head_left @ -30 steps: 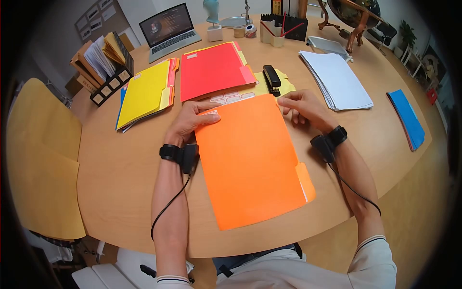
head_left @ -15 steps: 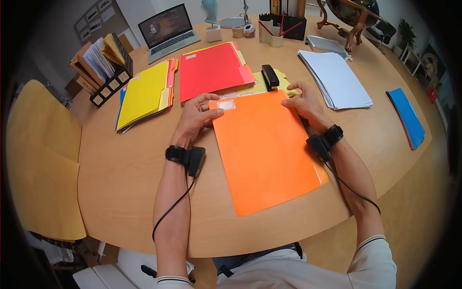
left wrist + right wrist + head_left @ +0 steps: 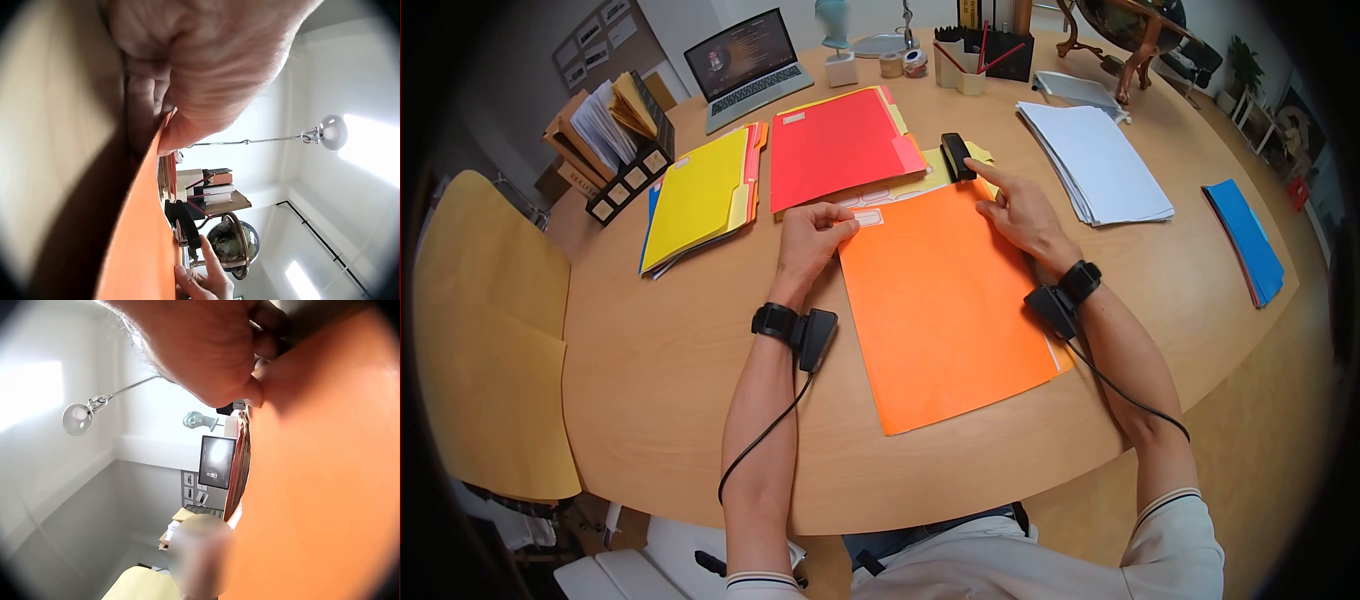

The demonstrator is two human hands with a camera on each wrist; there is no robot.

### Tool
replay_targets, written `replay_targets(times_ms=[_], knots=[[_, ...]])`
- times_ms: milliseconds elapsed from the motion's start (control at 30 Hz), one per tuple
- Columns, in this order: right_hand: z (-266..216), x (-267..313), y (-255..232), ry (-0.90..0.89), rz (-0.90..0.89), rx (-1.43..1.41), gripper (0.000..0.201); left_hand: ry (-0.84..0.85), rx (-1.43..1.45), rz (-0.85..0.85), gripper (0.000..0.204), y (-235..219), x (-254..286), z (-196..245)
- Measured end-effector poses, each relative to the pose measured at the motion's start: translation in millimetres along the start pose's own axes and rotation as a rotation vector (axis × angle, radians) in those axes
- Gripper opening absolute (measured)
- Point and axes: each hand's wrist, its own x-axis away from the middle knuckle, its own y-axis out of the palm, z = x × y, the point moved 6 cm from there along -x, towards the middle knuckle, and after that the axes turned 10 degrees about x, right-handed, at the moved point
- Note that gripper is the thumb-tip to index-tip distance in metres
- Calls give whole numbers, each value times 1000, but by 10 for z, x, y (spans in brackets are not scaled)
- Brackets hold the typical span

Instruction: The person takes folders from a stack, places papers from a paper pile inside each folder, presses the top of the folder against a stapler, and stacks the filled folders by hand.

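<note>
An orange file folder [image 3: 955,320] with a white label lies in front of me, slightly raised at its far edge. My left hand [image 3: 808,245] pinches its far left corner between thumb and fingers. At the far right corner, my right hand [image 3: 1030,222] has its thumb on the folder and other fingers curled at the side edge, partly hidden. Its index finger stretches out to the near end of a black stapler [image 3: 957,157], also seen in the left wrist view. The stapler stands at the folder's far edge, over yellow paper [image 3: 932,178].
Beyond the folder lies a red folder stack [image 3: 835,150], with a yellow folder stack [image 3: 700,200] to its left. White paper [image 3: 1090,160] and blue folders [image 3: 1242,240] are on the right. A laptop [image 3: 745,70], file rack [image 3: 635,165] and pen holder [image 3: 960,70] stand farther back.
The folder shifted right and forward, its far edge reaching the stapler. My left hand went along with it. My right index finger, earlier at the folder's corner, has stretched forward to the stapler.
</note>
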Motion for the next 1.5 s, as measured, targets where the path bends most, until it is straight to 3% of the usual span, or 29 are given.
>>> replay_targets(times_ms=[333,400,500,567,633,700,800,833,900,967,1000,1133,1200,1267,1367,1400,1433,1467,1500], knots=[[-36,12,-21,80,-55,31,60,19,-49,22,9,-10,-36,-79],[-7,10,-27,90,-58,29,61,108,-52,34,9,3,-39,-36],[136,9,42,59,-34,-74,61,43,69,80,9,16,2,-12],[254,23,79,66,19,-424,60,9,84,111,8,20,23,28],[309,8,85,84,8,-455,60,-27,99,142,8,3,-1,-23],[324,-4,89,103,-1,-489,62,70,-124,133,6,-15,-86,-65],[300,-12,57,107,31,-406,56,32,-165,118,6,2,-128,-118],[321,-6,77,165,-44,-452,47,33,-164,117,6,-9,-116,-102],[297,25,11,222,-120,-499,38,-63,39,14,6,44,4,55],[247,89,-16,264,-317,-611,24,-95,160,-42,7,-21,86,110],[259,96,-47,262,-318,-612,24,-127,282,-98,7,-33,121,129],[211,124,-44,189,-469,-639,18,-183,148,-247,8,26,184,234],[169,146,-47,170,-503,-603,17,-238,-56,-423,9,259,211,248],[123,164,-57,168,-508,-570,17,-249,-74,-438,8,282,217,244],[217,126,-16,121,-557,-582,14,-261,-14,-465,19,274,225,209],[263,131,3,121,-558,-581,14,-231,136,-388,31,241,240,253],[315,126,17,179,-521,-755,15,-200,284,-307,43,196,247,289],[352,121,22,238,-479,-927,15,-199,283,-305,43,184,249,289],[376,121,34,237,-480,-926,15,-206,428,-253,55,146,233,290]])
